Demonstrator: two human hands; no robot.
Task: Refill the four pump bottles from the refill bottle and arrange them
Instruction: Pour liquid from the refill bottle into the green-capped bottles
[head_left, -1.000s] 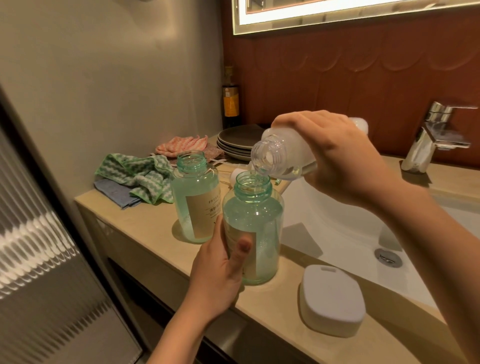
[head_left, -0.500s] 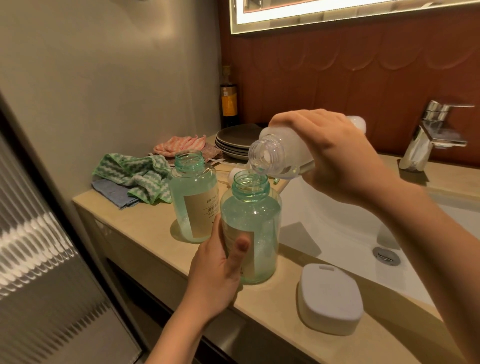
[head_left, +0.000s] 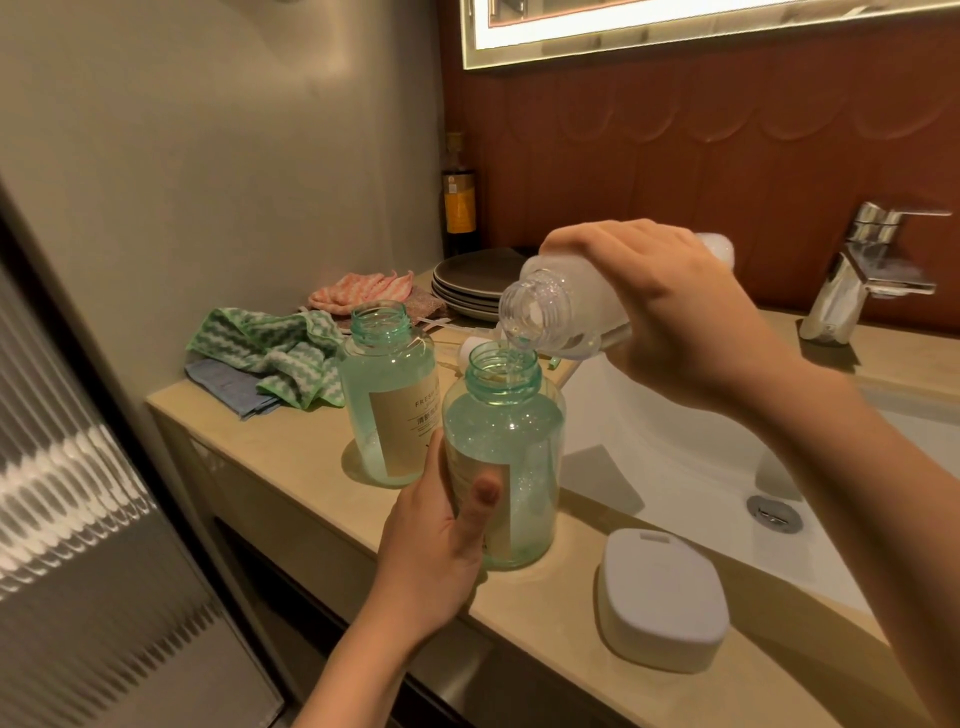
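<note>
Two green-tinted pump bottles stand uncapped on the beige counter (head_left: 291, 447). My left hand (head_left: 436, 540) grips the nearer bottle (head_left: 511, 447) low on its labelled side. My right hand (head_left: 670, 317) holds the clear refill bottle (head_left: 550, 312) tipped nearly level, its open mouth just above the near bottle's neck, with a thin stream of clear liquid falling in. The second bottle (head_left: 387, 400) stands just behind and to the left, untouched. Small white pump parts lie half hidden behind the two bottles.
A white soap box (head_left: 665, 597) sits on the front edge to the right. The white sink basin (head_left: 675, 467) and chrome tap (head_left: 857, 280) lie to the right. Behind are stacked grey plates (head_left: 472, 280), a green striped cloth (head_left: 275, 353), a pink cloth (head_left: 358, 288) and a dark bottle (head_left: 460, 202).
Both hands and the bottles hold nearly the same pose; the refill bottle stays tipped over the near bottle and the pouring goes on.
</note>
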